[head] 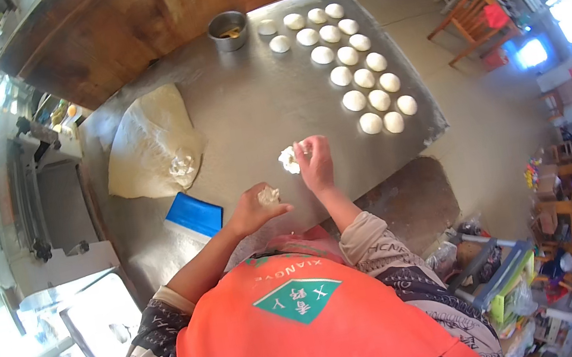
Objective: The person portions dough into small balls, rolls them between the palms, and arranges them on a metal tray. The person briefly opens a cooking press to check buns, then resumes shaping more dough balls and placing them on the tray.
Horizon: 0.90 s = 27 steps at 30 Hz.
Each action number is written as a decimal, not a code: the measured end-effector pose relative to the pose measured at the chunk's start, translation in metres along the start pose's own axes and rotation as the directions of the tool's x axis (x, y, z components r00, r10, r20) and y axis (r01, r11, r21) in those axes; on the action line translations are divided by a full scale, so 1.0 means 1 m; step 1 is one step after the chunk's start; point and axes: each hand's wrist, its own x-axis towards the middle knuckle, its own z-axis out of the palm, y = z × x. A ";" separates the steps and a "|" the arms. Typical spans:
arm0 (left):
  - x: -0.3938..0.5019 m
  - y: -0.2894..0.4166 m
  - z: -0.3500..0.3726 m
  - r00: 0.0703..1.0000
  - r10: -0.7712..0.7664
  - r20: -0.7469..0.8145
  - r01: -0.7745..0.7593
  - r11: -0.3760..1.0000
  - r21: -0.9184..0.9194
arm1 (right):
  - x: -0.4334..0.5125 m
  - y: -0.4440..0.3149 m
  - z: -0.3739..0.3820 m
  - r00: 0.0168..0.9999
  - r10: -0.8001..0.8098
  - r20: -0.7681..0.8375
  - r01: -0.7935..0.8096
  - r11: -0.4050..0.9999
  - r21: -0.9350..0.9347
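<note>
My left hand (257, 209) holds a small lump of dough (269, 196) between thumb and fingers above the metal worktable (246, 111). Just ahead and to the right, my right hand (316, 165) has its fingertips closed on a rough, floury piece of dough (290, 161). A large slab of dough (150, 144) lies on the left part of the table, with a ragged, torn-looking patch near its right lower edge. Several round white dough balls (348, 56) stand in rows along the right side. A blue-handled dough scraper (194, 215) rests left of my left hand.
At the table's far edge stands a metal pot (228, 32) with yellowish contents. A wooden cabinet (167, 11) borders the far side. A machine with rollers (59, 199) is at the left. Beyond the right edge are the floor and a wooden chair (474, 13).
</note>
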 end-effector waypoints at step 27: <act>0.044 -0.106 0.014 0.954 -0.286 -0.089 0.257 0.628 0.735 | 0.313 0.073 0.065 0.942 -0.247 0.227 0.283 0.948 -0.144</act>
